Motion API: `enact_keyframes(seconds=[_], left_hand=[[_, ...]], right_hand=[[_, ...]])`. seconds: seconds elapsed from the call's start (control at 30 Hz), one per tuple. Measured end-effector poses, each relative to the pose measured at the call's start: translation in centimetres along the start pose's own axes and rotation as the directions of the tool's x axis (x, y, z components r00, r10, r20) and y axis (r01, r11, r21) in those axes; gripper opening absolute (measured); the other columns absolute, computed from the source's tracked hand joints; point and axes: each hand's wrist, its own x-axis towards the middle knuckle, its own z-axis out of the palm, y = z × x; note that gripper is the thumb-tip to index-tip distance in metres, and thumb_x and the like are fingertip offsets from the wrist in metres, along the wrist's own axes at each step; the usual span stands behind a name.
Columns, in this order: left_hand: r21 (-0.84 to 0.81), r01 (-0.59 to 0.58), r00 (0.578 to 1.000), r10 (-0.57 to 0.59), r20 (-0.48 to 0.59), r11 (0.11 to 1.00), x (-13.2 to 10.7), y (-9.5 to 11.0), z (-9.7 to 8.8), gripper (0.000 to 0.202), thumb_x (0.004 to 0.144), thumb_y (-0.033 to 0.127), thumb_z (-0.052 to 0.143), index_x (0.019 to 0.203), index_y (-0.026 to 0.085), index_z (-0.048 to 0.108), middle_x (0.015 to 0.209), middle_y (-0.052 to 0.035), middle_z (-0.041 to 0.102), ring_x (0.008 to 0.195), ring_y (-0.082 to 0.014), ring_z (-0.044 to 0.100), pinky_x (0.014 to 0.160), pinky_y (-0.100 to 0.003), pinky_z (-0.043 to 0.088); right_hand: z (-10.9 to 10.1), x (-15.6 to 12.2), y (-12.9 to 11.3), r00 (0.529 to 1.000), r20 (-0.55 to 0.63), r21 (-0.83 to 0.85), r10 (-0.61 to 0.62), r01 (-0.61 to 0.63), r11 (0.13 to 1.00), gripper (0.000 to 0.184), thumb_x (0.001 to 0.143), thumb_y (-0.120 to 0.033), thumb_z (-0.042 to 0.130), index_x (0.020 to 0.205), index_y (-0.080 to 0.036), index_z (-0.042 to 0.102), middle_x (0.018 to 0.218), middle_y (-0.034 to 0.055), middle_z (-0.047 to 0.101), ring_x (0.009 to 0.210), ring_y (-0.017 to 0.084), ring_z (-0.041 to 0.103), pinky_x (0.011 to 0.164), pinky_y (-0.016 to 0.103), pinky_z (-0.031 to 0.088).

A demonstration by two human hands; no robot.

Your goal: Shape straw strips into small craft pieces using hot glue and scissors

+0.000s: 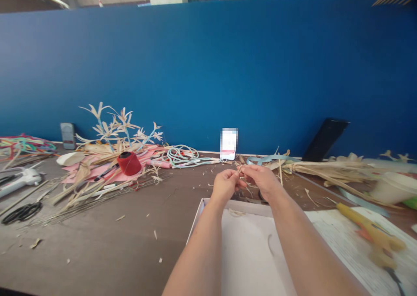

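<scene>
My left hand point(225, 185) and my right hand point(262, 179) meet above the far edge of a shallow white box point(213, 209). Both hands are closed in a pinch on a small pale straw piece point(240, 169) held between their fingertips. A thin curved sliver point(269, 244) lies inside the box. A bundle of dried straw stalks point(329, 169) lies on the table just right of my right hand.
On the brown table to the left are a red thread spool point(129, 163), straw flowers point(114, 126), pink paper, black scissors point(21, 212) and a white tool point(19, 179). A yellow glue gun point(371, 235) lies on paper at the right. A blue wall stands behind.
</scene>
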Motion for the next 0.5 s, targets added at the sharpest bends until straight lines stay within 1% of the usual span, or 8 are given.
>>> enact_keyframes(seconds=[0.17,0.5], left_hand=[[-0.001,0.005,1.0,-0.005,-0.004,1.0,-0.01,-0.03,0.01,0.018,0.078,0.031,0.054,0.077,0.015,0.061,0.059,-0.0033,0.067,0.052,-0.0109,0.06,0.048,-0.019,0.039],[-0.005,0.01,1.0,-0.01,-0.003,1.0,-0.08,0.21,0.13,0.017,0.079,0.028,0.052,0.077,0.014,0.061,0.059,-0.0034,0.066,0.052,-0.0103,0.059,0.048,-0.018,0.039]], right_hand=[[0.02,0.0,0.06,1.0,-0.005,0.005,0.004,-0.004,1.0,0.022,0.06,-0.031,0.07,0.075,-0.016,0.073,0.065,0.0025,0.065,0.057,0.011,0.051,0.058,0.025,0.042],[0.08,0.05,0.15,1.0,-0.004,0.021,0.008,-0.008,1.0,0.024,0.059,-0.033,0.071,0.075,-0.015,0.072,0.061,0.0014,0.063,0.055,0.01,0.048,0.054,0.024,0.04]])
